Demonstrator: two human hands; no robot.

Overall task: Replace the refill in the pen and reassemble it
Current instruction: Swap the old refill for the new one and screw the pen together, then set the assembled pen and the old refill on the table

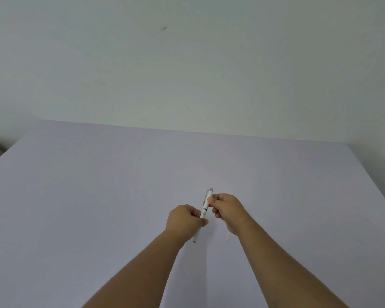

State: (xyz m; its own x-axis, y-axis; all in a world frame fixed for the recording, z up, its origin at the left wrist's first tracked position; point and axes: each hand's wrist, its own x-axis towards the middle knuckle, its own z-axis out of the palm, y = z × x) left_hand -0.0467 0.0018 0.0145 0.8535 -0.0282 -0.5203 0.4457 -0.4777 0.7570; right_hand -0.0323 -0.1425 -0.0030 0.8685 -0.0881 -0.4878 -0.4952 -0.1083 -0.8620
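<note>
Your forearms run off the bottom edge.
Your left hand (185, 218) and right hand (226, 206) each pinch the white pen (204, 213); your left fingers hide its lower barrel.

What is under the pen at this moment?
Only the bare lilac table shows beneath the pen, which both hands hold above it: left hand, right hand. Its middle is covered by fingers.

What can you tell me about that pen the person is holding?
The pen is slim and white, seemingly plastic, with a grey cap-like far end, a clip beside it and a dark ring near mid-barrel. It looks assembled in one piece, held above the pale lilac table, slanting from the near tip up and away. The left hand closes on its lower half, the right hand pinches its upper half. Any print on it is too small to read.
</note>
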